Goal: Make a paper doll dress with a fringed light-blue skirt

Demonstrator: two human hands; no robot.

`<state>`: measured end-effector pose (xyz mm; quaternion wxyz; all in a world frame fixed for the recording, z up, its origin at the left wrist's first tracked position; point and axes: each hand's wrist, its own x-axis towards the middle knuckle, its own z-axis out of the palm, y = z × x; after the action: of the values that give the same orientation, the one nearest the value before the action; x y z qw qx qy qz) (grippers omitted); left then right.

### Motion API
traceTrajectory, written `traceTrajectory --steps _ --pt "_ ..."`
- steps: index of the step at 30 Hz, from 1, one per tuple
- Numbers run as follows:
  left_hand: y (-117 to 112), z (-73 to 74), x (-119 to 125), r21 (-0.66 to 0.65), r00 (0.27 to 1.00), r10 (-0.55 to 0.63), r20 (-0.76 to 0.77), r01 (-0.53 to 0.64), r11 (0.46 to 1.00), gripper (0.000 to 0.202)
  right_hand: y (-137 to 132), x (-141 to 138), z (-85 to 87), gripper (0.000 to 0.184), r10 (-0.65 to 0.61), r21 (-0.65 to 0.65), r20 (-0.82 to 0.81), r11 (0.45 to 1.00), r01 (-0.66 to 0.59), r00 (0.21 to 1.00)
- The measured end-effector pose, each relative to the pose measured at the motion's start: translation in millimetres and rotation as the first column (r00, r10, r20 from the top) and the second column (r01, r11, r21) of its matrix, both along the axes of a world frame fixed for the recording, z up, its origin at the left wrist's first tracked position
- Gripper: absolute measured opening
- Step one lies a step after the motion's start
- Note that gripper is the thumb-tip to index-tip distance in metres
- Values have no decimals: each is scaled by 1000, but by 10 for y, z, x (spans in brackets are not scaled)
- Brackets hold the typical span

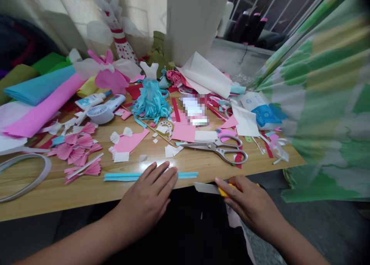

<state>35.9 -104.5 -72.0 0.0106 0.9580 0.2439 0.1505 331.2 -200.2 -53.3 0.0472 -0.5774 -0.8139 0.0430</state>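
Observation:
My left hand (152,191) lies flat with fingers stretched over a folded light-blue paper strip (121,176) near the table's front edge; the strip's middle is hidden under the fingers. In my right hand (245,197) is a yellow utility knife (227,189), its blade extended and pointing left, held just off the front edge, apart from the strip. Metal scissors (214,145) rest on the table beyond the hands, handles to the right. Pink pleated paper bows (83,145) lie to the left of the strip.
Paper scraps cover much of the wooden table (162,162). A blue fringed paper figure (152,99), a glue bottle (91,100), a tape roll (100,113) and a blurred phone (193,108) stand or lie farther back. A large ring (43,172) is at left, a green-patterned curtain (323,103) at right.

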Motion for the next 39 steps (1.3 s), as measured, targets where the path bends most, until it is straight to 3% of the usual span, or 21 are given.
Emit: traceTrajectory --steps 5,9,17,32,39 --pt "28 31 74 -20 999 -6 -52 5 1000 36 36 -71 -49 45 28 2 13 1000 -28 1000" --pt "56 -18 77 -22 995 -50 -83 49 999 42 30 -82 -61 43 26 21 15 999 -27 1000" --pt "40 -25 147 6 989 2 -151 -1 1000 48 24 -48 -99 43 1 35 43 999 -3 999" --pt "49 -37 201 -29 994 -50 -97 48 998 43 -60 6 -156 44 -72 50 61 996 69 996" --pt "41 1 250 -11 994 -67 -90 66 998 45 -50 -58 -99 42 -67 51 81 997 63 994"
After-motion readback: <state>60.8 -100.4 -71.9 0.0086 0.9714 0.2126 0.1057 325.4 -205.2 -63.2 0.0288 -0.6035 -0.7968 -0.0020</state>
